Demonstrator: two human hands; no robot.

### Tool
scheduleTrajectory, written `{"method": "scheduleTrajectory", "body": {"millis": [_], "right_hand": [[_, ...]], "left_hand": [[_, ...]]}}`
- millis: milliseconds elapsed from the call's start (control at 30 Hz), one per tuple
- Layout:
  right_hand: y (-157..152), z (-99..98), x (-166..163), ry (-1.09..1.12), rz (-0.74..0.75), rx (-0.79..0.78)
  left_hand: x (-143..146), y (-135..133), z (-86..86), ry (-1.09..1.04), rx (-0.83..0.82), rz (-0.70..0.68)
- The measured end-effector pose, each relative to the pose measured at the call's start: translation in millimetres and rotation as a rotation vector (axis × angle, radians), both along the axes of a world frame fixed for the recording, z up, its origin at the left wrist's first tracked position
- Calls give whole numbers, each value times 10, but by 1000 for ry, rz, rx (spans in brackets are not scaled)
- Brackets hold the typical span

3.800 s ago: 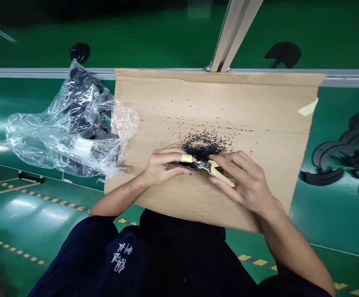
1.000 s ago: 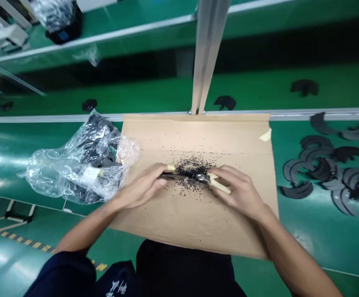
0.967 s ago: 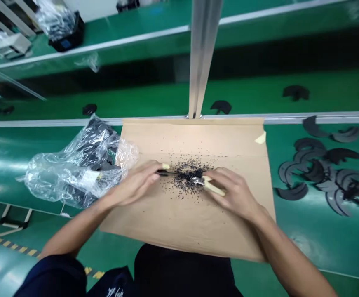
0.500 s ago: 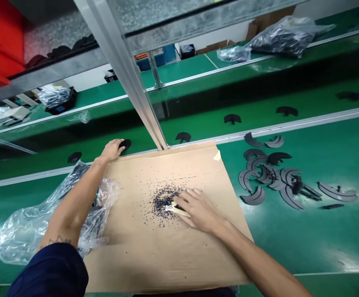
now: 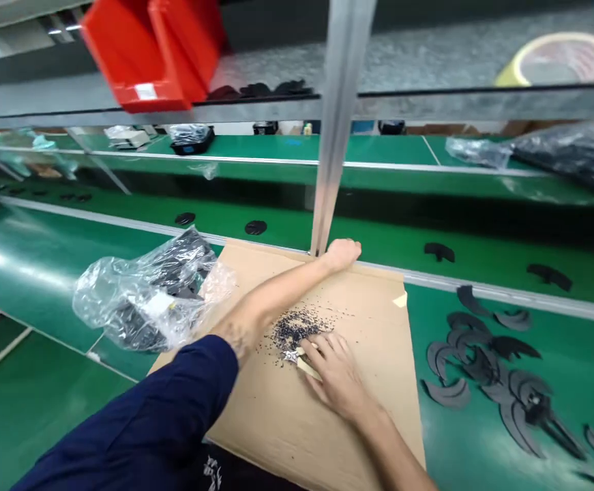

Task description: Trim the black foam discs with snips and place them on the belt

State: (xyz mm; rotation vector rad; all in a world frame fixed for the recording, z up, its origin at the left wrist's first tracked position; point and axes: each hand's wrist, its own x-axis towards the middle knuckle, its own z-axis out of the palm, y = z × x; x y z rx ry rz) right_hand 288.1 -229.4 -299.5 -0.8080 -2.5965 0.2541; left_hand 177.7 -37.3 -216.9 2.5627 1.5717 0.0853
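My right hand (image 5: 335, 372) rests on the cardboard sheet (image 5: 286, 423), closed around a pair of nippers (image 5: 307, 365) with cream handles. Their metal jaws point left, at the lower edge of a pile of tiny black bits (image 5: 294, 327). My left hand (image 5: 344, 254) reaches across to the back edge of the cardboard, just right of the metal post (image 5: 330, 170). Its fingers are curled over the rail by the green belt, and whatever they hold is hidden. Dark flat parts lie on the belt, among them a rounded one (image 5: 256, 227) left of the post and a stemmed one (image 5: 438, 251) to the right.
A clear plastic bag (image 5: 143, 300) of dark parts lies left of the cardboard. Loose curved grey-black pieces (image 5: 481, 368) are heaped on the green table at right. Overhead, a shelf carries a red bin (image 5: 158, 54) and a tape roll (image 5: 562, 61).
My left hand has left the dark rounded part on the belt and crossed to the right side of the post. The view has turned left. My right hand still holds the nippers by the pile.
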Motion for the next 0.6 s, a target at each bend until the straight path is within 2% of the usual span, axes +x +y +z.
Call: {"method": "scheduleTrajectory", "body": {"millis": [133,233,333,400,467,533,600], "right_hand": [[79,-5,-34,195,-64,125],[156,2,42,317,-161,171],[233,21,142,457,-273,179],[270,22,157,588,-399,193],[274,12,109,680,-417,107],[234,-1,10,684,-311,-98],[169,-5,-104,642,-225,-304]], "left_hand": [[-15,56,118,-103,7,58],[-167,-74,172,-168,11,18],[-435,-417,134,-247,-17,-82],[-644,-763,43,-353,-122,-176],[-834,-1136,-85,-488,-316,-218],[-1002,-1458,-218,-589,-542,-171],[-1189,-1670,-314,-614,-644,-111]]}}
